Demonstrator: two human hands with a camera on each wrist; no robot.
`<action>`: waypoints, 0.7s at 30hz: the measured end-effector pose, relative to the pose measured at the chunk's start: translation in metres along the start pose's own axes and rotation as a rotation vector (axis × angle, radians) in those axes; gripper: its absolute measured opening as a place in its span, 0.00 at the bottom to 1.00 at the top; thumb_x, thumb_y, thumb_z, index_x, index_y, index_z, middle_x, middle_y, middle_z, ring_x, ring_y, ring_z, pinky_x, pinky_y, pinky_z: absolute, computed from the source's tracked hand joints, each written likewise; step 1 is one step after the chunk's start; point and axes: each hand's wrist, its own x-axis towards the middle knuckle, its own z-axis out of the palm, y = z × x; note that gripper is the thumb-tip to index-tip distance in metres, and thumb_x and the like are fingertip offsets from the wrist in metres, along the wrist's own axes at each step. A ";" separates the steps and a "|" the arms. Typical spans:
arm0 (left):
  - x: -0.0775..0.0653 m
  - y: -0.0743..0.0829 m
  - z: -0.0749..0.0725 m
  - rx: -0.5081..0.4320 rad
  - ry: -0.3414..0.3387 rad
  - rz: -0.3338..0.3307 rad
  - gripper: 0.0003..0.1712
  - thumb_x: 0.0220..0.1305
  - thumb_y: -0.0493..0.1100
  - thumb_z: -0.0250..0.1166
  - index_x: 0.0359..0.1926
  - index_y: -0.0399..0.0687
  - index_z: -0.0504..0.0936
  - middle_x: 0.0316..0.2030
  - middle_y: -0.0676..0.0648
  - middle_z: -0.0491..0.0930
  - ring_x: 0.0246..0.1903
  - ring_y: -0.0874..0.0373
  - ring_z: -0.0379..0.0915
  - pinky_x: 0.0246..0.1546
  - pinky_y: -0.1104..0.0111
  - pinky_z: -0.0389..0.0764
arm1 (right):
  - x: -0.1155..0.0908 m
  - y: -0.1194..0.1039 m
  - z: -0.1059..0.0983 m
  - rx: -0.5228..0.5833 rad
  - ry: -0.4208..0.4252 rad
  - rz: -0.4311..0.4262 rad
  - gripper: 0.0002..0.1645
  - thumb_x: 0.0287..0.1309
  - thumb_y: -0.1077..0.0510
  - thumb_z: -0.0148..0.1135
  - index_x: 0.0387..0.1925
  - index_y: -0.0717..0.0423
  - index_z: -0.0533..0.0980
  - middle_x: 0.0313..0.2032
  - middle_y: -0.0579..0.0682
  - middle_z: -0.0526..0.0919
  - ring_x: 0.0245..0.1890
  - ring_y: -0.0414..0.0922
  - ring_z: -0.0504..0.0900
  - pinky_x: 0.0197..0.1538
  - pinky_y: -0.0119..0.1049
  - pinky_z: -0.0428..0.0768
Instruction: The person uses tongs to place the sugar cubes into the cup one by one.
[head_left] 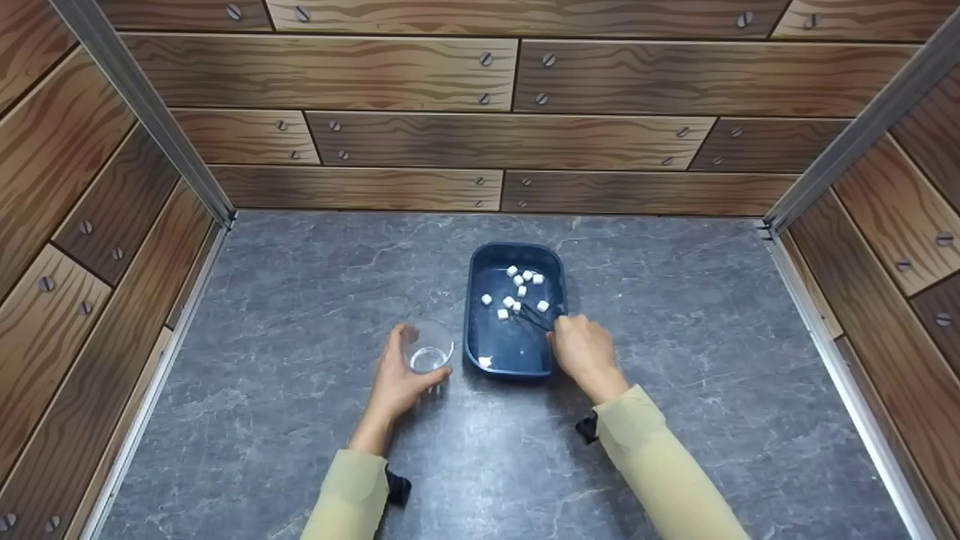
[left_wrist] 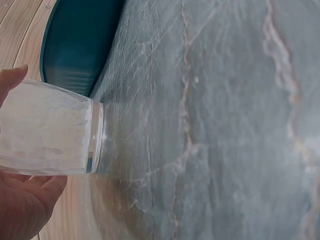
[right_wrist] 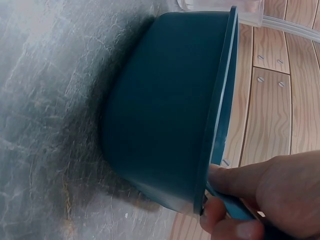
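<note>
My left hand (head_left: 396,384) grips a clear cup (head_left: 430,347), thumb on one side and fingers on the other. In the left wrist view, the cup (left_wrist: 50,130) stands on its base on the grey surface. My right hand (head_left: 586,350) holds dark tongs (head_left: 536,319) at the right rim of a blue plastic basin (head_left: 517,346). The two thin tips point down among several small white cubes (head_left: 522,291) inside it. In the right wrist view, thumb and fingers pinch the tongs (right_wrist: 234,206) right at the basin's rim (right_wrist: 220,100).
A grey marbled tabletop (head_left: 300,285) lies under everything. Wood-pattern panels (head_left: 420,139) close off the back and both sides, with metal rails (head_left: 161,127) at the corners. One white cube (head_left: 485,362) lies apart in the basin's near left corner, close to the cup.
</note>
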 end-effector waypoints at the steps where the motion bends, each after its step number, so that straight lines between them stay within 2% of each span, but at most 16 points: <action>1: 0.000 0.000 0.000 0.000 -0.003 0.001 0.52 0.40 0.46 0.83 0.63 0.37 0.65 0.57 0.36 0.74 0.60 0.42 0.68 0.62 0.53 0.66 | 0.000 0.000 0.000 -0.005 -0.004 0.002 0.13 0.58 0.55 0.68 0.28 0.64 0.82 0.28 0.63 0.84 0.25 0.61 0.82 0.25 0.55 0.79; 13: 0.000 0.000 0.000 0.018 0.007 0.006 0.52 0.39 0.47 0.82 0.63 0.37 0.64 0.57 0.36 0.74 0.59 0.42 0.69 0.62 0.53 0.67 | 0.002 -0.001 0.000 -0.024 -0.014 0.010 0.13 0.59 0.55 0.67 0.29 0.64 0.83 0.28 0.63 0.84 0.26 0.62 0.82 0.25 0.56 0.79; 21: 0.001 -0.001 0.000 0.018 0.015 0.020 0.51 0.39 0.46 0.82 0.62 0.37 0.65 0.56 0.36 0.75 0.58 0.42 0.69 0.61 0.53 0.67 | 0.004 -0.002 -0.003 -0.007 -0.057 0.029 0.14 0.60 0.55 0.66 0.32 0.64 0.83 0.29 0.63 0.84 0.26 0.61 0.82 0.25 0.56 0.79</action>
